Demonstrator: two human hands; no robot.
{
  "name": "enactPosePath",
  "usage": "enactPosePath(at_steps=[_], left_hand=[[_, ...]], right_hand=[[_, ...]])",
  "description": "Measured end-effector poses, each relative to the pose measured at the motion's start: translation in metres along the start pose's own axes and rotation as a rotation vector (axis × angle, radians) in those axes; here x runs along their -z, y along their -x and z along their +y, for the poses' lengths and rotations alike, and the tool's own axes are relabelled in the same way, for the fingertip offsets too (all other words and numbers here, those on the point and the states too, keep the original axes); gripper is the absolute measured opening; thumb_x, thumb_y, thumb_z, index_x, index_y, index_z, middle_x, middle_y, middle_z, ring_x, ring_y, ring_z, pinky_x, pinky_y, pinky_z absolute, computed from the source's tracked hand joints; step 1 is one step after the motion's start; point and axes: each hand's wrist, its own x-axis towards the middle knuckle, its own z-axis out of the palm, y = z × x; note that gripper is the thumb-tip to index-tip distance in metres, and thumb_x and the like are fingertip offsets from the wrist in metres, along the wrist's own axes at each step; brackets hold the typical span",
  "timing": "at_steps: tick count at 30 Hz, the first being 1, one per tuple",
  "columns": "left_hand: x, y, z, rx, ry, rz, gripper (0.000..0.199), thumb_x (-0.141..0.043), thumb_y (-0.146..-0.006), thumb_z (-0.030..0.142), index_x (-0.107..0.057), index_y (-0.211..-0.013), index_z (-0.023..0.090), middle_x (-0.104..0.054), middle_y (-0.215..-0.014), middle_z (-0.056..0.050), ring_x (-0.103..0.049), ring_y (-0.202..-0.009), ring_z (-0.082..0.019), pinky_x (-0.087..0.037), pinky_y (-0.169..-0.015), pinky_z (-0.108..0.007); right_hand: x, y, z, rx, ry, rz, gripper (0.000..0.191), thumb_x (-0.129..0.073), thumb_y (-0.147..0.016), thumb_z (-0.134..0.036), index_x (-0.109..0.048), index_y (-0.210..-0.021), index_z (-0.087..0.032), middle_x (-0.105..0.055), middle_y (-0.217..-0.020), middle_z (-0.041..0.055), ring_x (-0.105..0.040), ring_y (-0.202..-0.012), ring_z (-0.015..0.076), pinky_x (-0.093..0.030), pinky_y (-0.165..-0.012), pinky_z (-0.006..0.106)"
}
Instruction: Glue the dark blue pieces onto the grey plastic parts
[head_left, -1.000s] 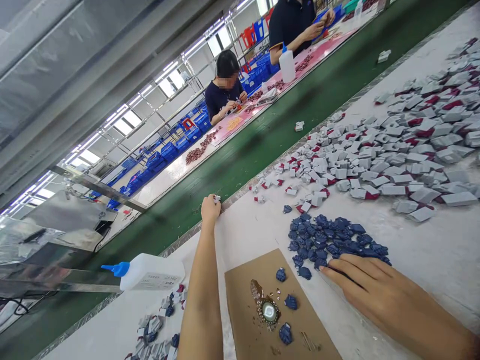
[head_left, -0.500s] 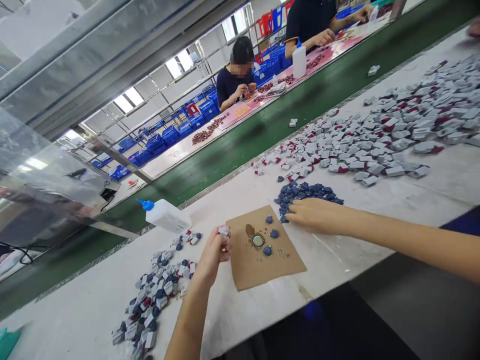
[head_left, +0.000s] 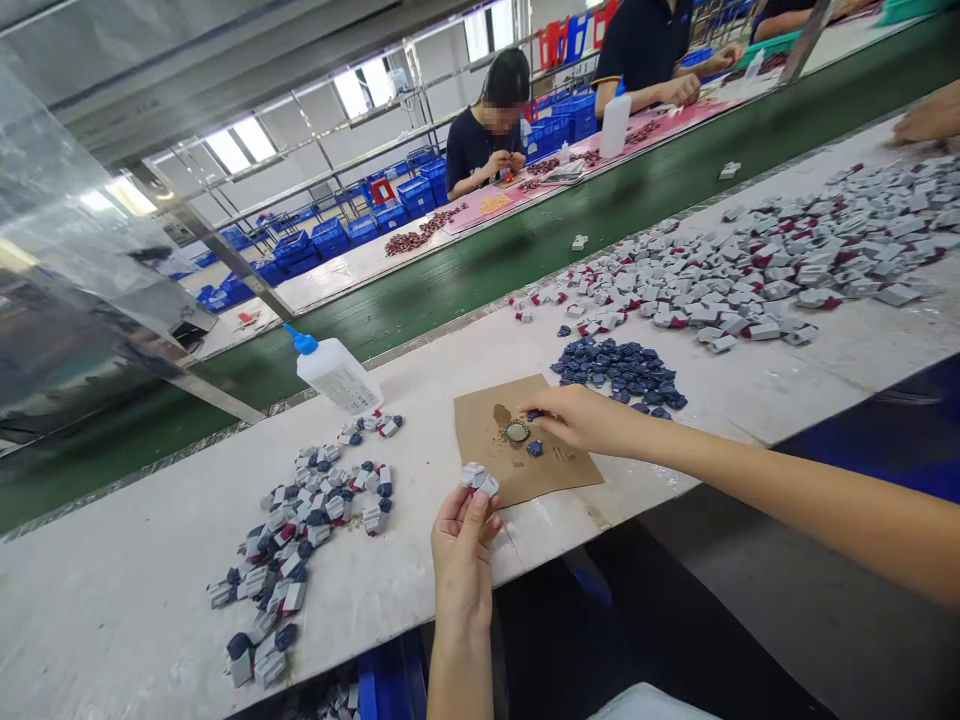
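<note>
wearer's two hands [head_left: 463,545] [head_left: 583,415], one cardboard sheet [head_left: 480,422]

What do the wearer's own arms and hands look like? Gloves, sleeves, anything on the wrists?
Left hand and right hand: both bare, no gloves. Left forearm and right forearm: no sleeves, watch, bracelet or cables visible. Rings or small markings: too small to tell.

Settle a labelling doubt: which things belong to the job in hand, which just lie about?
Likely in the job:
grey part in left hand
blue piece at right hand
cardboard sheet
round dish

Likely just lying about:
blue crates
pale part on green belt
</note>
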Motion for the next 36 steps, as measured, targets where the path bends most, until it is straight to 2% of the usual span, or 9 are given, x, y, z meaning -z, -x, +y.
enactPosePath(at_steps=[4, 9, 14, 18, 20, 24, 29, 33, 36], left_hand=[[0.009, 0.006, -0.002, 0.013, 0.098, 0.037, 0.031, -0.079, -0.051, 0.021, -0.065, -0.079, 0.016, -0.067, -0.078, -0.002, -0.064, -0.069, -0.010, -0.049, -0.056, -0.014], [0.015, 0.006, -0.002, 0.026, 0.113, 0.026, 0.029, -0.078, -0.054, 0.020, -0.064, -0.079, 0.016, -0.067, -0.079, -0.001, -0.063, -0.072, -0.010, -0.048, -0.055, -0.013], [0.015, 0.006, -0.003, 0.030, 0.066, -0.035, 0.027, -0.075, -0.058, 0.020, -0.064, -0.082, 0.015, -0.067, -0.080, -0.002, -0.063, -0.074, -0.010, -0.049, -0.057, -0.015], [0.013, 0.008, -0.004, 0.003, 0.041, -0.038, 0.024, -0.074, -0.058, 0.019, -0.062, -0.078, 0.015, -0.067, -0.078, -0.001, -0.063, -0.076, -0.012, -0.048, -0.055, -0.015], [0.013, 0.010, -0.004, -0.017, 0.022, -0.021, 0.023, -0.074, -0.058, 0.019, -0.061, -0.075, 0.015, -0.066, -0.076, -0.001, -0.063, -0.076, -0.012, -0.047, -0.052, -0.014], [0.012, 0.010, -0.005, -0.021, 0.009, -0.013, 0.023, -0.074, -0.058, 0.019, -0.060, -0.075, 0.015, -0.066, -0.078, -0.001, -0.063, -0.075, -0.012, -0.047, -0.052, -0.014], [0.012, 0.010, -0.005, -0.016, -0.007, -0.011, 0.024, -0.074, -0.058, 0.020, -0.059, -0.076, 0.014, -0.066, -0.078, -0.002, -0.063, -0.075, -0.012, -0.048, -0.053, -0.014], [0.007, 0.009, -0.003, -0.016, -0.020, -0.016, 0.025, -0.074, -0.057, 0.020, -0.058, -0.075, 0.013, -0.067, -0.075, -0.002, -0.064, -0.072, -0.013, -0.048, -0.052, -0.015], [0.000, 0.009, 0.000, -0.032, -0.022, -0.033, 0.025, -0.074, -0.057, 0.018, -0.058, -0.075, 0.013, -0.068, -0.075, -0.003, -0.064, -0.072, -0.013, -0.048, -0.051, -0.014]], right_hand=[[-0.005, -0.014, -0.007, -0.029, -0.111, 0.002, 0.020, -0.045, -0.077, -0.016, -0.061, -0.089, -0.016, -0.065, -0.091, 0.0066, -0.061, -0.082, 0.0173, -0.047, -0.070, 0.028], [-0.008, -0.018, -0.011, -0.146, -0.196, -0.003, 0.016, -0.051, -0.074, -0.021, -0.061, -0.086, -0.017, -0.067, -0.081, 0.0033, -0.062, -0.074, 0.0150, -0.049, -0.066, 0.025], [-0.014, -0.016, -0.005, -0.167, 0.058, 0.030, 0.021, -0.050, -0.078, -0.024, -0.062, -0.093, -0.019, -0.068, -0.081, 0.0030, -0.062, -0.072, 0.0167, -0.045, -0.063, 0.026], [-0.023, -0.016, 0.001, -0.036, 0.407, 0.006, 0.026, -0.043, -0.083, -0.021, -0.058, -0.104, -0.016, -0.068, -0.078, 0.0076, -0.061, -0.069, 0.0205, -0.038, -0.055, 0.027], [-0.027, -0.016, 0.002, 0.025, 0.483, -0.018, 0.024, -0.040, -0.085, -0.020, -0.059, -0.098, -0.014, -0.067, -0.077, 0.0092, -0.061, -0.068, 0.0210, -0.035, -0.053, 0.027], [-0.031, -0.015, 0.003, 0.076, 0.465, -0.053, 0.021, -0.039, -0.085, -0.017, -0.060, -0.086, -0.015, -0.066, -0.082, 0.0089, -0.059, -0.076, 0.0201, -0.036, -0.058, 0.027], [-0.030, -0.013, 0.006, 0.030, 0.263, 0.007, 0.014, -0.047, -0.082, -0.022, -0.060, -0.085, -0.017, -0.064, -0.081, 0.0056, -0.058, -0.074, 0.0177, -0.039, -0.059, 0.026], [-0.024, -0.012, -0.001, -0.253, -0.188, 0.125, 0.019, -0.057, -0.075, -0.034, -0.061, -0.083, -0.017, -0.063, -0.068, 0.0034, -0.056, -0.059, 0.0149, -0.041, -0.053, 0.026], [-0.017, -0.009, -0.016, -0.438, -0.563, 0.163, 0.027, -0.062, -0.070, -0.041, -0.061, -0.081, -0.016, -0.065, -0.075, 0.0058, -0.059, -0.066, 0.0168, -0.045, -0.057, 0.027]])
